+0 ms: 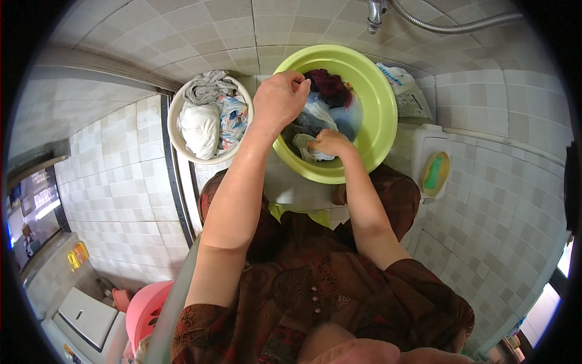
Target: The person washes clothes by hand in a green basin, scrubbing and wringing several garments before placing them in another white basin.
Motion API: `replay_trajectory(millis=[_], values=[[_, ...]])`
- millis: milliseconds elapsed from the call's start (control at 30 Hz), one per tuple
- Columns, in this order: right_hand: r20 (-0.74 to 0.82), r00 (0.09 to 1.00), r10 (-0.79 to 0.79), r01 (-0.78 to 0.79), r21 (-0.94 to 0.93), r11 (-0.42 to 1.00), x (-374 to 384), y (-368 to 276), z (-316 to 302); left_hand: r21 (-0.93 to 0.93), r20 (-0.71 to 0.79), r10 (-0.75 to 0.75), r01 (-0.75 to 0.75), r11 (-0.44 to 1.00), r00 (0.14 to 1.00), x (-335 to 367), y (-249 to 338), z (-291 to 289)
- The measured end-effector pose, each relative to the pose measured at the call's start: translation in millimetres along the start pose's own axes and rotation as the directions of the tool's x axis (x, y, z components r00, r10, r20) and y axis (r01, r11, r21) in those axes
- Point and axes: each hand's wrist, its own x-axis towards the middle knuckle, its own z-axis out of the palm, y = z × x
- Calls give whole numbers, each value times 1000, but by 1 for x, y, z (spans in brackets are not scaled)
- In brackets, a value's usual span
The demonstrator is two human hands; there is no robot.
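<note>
A large yellow-green basin (382,115) in front of me holds cloudy water and wet laundry. Among the laundry are a dark maroon garment (329,87) at the far side and grey-blue cloth (344,123) in the middle. My left hand (282,102) is raised over the basin's left rim, its fingers curled in and pressed together; I cannot make out what they hold, if anything. Down inside the basin, my right hand (332,144) is closed on a whitish cloth (305,147) at the near left side. Its fingertips are partly hidden by the cloth.
Left of the basin stands a cream tub (173,124) with grey, white and patterned clothes. A plastic bag (405,91) leans behind the basin at right. Green soap (433,174) sits in a yellow dish. A tap (375,15) and hose hang above; a pink basket (145,306) is lower left.
</note>
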Motion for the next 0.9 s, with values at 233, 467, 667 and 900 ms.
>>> replay_trajectory(millis=[233, 467, 667, 900], values=[[-220, 965, -145, 155, 29, 987, -74, -7, -35, 42, 36, 1, -2, 999, 999, -5, -3, -1], [-541, 826, -158, 486, 544, 684, -113, 11, -56, 94, 285, 16, -44, 995, 958, -13, -5, 14], [-603, 790, 106, 572, 789, 225, -104, -13, -30, -260, 270, -253, 324, 910, 929, -41, -26, 91], [-844, 526, 101, 592, 449, 670, -74, -38, 7, -746, 557, -368, 643, 172, 745, -54, -23, 94]])
